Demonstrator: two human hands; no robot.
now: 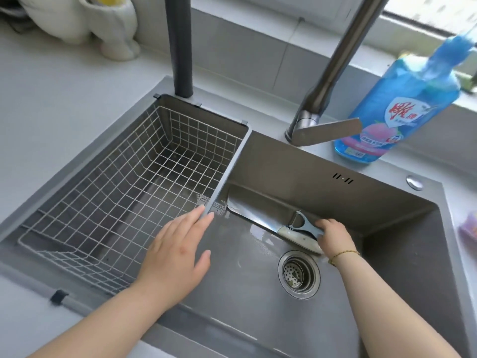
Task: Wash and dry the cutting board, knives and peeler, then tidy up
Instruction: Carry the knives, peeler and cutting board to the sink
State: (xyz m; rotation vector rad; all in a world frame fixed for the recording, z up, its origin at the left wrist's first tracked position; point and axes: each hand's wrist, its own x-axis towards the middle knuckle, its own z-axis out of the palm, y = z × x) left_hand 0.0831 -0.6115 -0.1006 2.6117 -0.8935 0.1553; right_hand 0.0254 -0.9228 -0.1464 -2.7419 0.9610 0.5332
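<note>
A wide cleaver with a pale handle lies on the wet floor of the grey sink, against its back wall. A grey Y-shaped peeler lies across the cleaver's handle. My right hand grips the peeler's handle end, fingers curled round it. My left hand hovers flat over the sink's middle, fingers straight, fingertips at the rim of the wire drying basket. No cutting board is in view.
The wire basket fills the sink's left half and holds nothing. A drain strainer sits just in front of my right hand. The faucet rises behind the sink; a blue detergent bottle stands beside it. A purple item lies at the right edge.
</note>
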